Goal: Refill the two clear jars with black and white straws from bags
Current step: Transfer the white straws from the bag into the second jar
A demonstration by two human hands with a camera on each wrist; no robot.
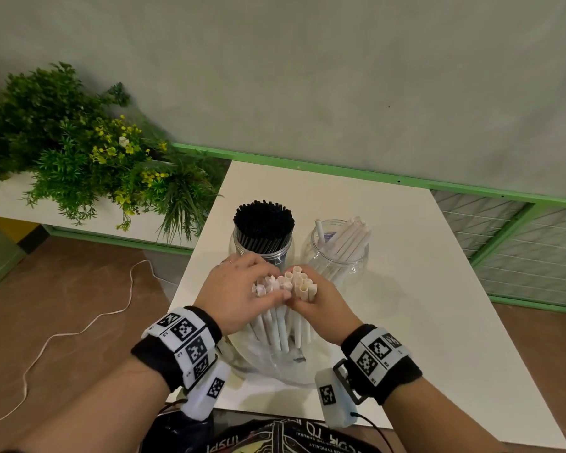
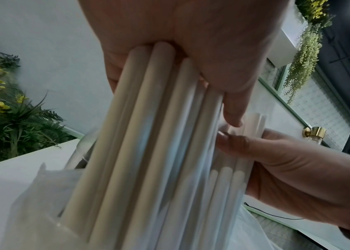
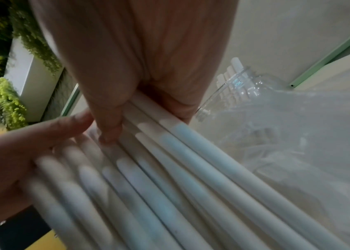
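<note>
Two clear jars stand at the back of the white table. The left jar is packed with black straws. The right jar holds a few white straws leaning to the right. In front of them a clear plastic bag holds a bundle of white straws standing upright. My left hand grips the left part of the bundle near its top, and my right hand grips the right part. In the left wrist view the straws run down from my left palm into the bag.
A white planter with green plants and yellow flowers stands left of the table. A white cable lies on the brown floor. A green-framed wire fence runs along the right. The table's front edge is close to my body.
</note>
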